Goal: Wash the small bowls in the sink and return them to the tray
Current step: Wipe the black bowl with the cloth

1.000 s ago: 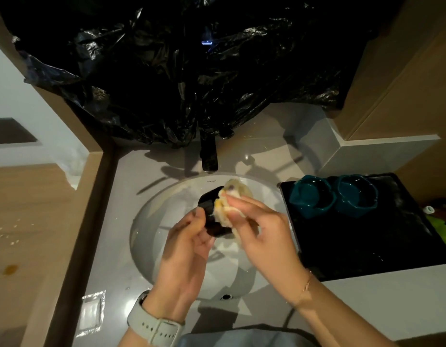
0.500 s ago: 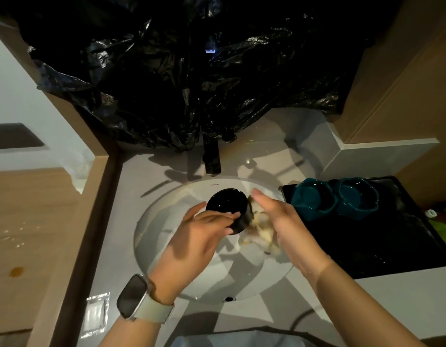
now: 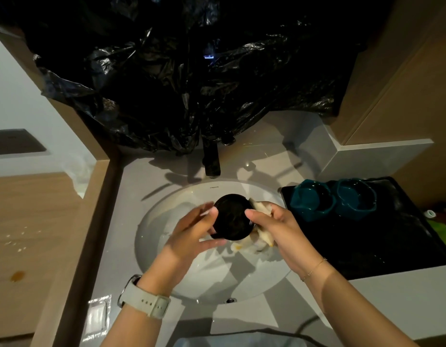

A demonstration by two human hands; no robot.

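Over the white round sink (image 3: pixel 171 279) I hold a small black bowl (image 3: pixel 233 217), its underside turned toward me. My left hand (image 3: pixel 191 234) grips its left side. My right hand (image 3: pixel 274 226) presses a pale yellow-white cloth (image 3: pixel 260 242) against its right side and rim. Two teal bowls (image 3: pixel 312 200) (image 3: pixel 354 197) stand side by side at the back left of the black tray (image 3: pixel 367 246) to the right of the sink.
A black tap (image 3: pixel 211 159) rises behind the sink under crumpled black plastic sheeting (image 3: pixel 191 83). A small clear packet (image 3: pixel 98 318) lies on the counter at front left. A wooden ledge runs along the left; green and white items (image 3: pixel 439 224) lie right of the tray.
The bowl has been turned so its underside faces me. My right hand with the cloth has shifted from over the bowl to its right side. My left wrist has rotated.
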